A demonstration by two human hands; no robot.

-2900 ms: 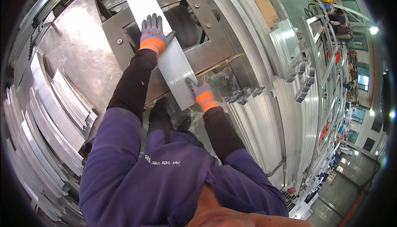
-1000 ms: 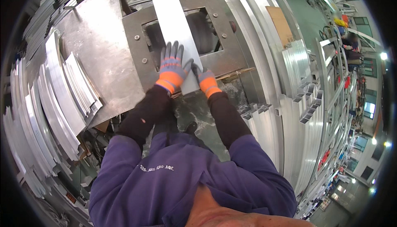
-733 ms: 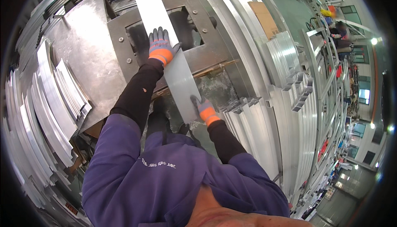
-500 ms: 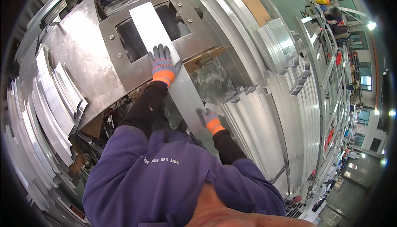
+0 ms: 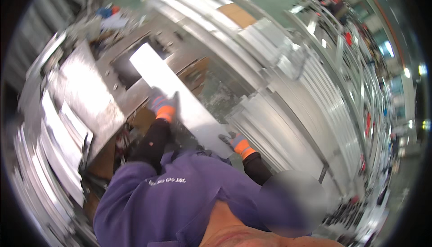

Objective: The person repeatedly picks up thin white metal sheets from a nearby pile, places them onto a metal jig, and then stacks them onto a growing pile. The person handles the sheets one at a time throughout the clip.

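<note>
A long, flat silver-white metal profile point(image 5: 182, 92) runs diagonally from the machine's opening toward my body. My left hand point(image 5: 163, 105), in a grey and orange glove, is at its left edge. The thumb lies over the top face, while the other fingers are blurred along the side. On the right edge, close to the near end, my right hand point(image 5: 237, 143) wears a matching glove and has its fingers bent against the profile. Part of that grip is hidden. The far end lies over the dark rectangular opening in the metal machine table point(image 5: 101, 60).
Stacked metal profiles point(image 5: 265, 125) stand close on my right, with a cardboard piece point(image 5: 236, 15) on the farther ones. More long profiles point(image 5: 49, 157) lie at left. Beyond the right stacks is a metal rack point(image 5: 342, 76). The picture is motion-blurred.
The profile's far end has drawn back toward me from the opening's far edge. My left hand has gone from lying flat on top to the left edge. The view has turned.
</note>
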